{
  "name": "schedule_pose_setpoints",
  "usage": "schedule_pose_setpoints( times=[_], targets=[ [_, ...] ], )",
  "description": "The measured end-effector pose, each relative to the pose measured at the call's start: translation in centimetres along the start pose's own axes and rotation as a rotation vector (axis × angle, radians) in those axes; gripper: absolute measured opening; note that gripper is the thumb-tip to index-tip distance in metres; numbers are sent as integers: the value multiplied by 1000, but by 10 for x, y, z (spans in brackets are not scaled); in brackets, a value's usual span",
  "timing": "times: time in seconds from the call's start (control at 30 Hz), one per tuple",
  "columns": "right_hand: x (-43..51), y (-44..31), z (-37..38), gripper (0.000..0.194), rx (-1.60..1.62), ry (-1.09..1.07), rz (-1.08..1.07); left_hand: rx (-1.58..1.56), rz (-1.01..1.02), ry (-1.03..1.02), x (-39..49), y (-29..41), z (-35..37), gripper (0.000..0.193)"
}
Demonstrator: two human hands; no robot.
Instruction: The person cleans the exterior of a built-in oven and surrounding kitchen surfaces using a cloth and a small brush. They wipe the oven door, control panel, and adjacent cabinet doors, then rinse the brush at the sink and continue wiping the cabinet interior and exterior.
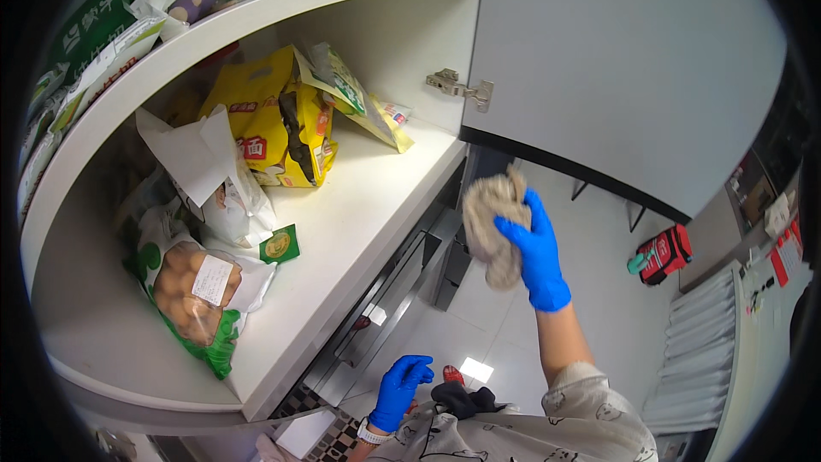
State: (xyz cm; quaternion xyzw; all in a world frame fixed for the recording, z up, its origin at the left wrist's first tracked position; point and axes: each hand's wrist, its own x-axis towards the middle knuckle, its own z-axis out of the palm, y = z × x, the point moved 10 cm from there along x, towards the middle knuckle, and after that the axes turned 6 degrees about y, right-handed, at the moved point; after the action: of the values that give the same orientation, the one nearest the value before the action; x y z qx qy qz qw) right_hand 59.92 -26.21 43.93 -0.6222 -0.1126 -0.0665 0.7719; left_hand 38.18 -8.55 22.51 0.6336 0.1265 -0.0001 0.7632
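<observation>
In a blue glove, my right hand (535, 250) is closed around a crumpled beige cloth (495, 228), held in the air right of the cabinet shelf and below the door. My left hand (403, 391), also gloved in blue, hangs low near my body, its fingers curled; nothing shows in it. On the white cabinet shelf (346, 231) stand a yellow noodle package (256, 115), a pale yellow-green bag (353, 99) and a white paper bag (237, 205). Nearer the front lie a small green packet (280, 244) and a green-and-white bag of round brown items (192, 295).
A grey cabinet door (616, 64) stands open on a metal hinge (462, 86). The upper shelf (276, 3) holds plastic bags and a green carton (96, 32). Below are pulled-out metal-framed drawers (391, 308). A red-and-black bag (665, 255) rests on the tiled floor.
</observation>
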Motion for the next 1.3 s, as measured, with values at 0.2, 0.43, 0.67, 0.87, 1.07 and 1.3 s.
schedule_pose_setpoints(
  times=[0.2, 0.43, 0.67, 0.87, 1.07, 1.3],
  targets=[
    [109, -11, 108, 38, -790, -245, -649, -43, 24, 94, 20, 14, 18, 23],
    [181, 48, 155, 30, -1001, -355, -743, -55, -14, 227, 25, 9, -3, 22],
    [183, 49, 148, 37, -874, -326, -635, -80, 74, 224, 18, 12, -17, 24],
    [110, 32, 99, 44, -790, -210, -597, -185, 0, 230, 2, -16, -25, 21],
    [-19, 12, 159, 49, -705, -400, -722, -239, 33, 187, -9, -34, -29, 22],
    [-159, 11, 238, 53, -567, -855, -865, -178, 87, 232, -23, -28, -39, 24]
  ],
)
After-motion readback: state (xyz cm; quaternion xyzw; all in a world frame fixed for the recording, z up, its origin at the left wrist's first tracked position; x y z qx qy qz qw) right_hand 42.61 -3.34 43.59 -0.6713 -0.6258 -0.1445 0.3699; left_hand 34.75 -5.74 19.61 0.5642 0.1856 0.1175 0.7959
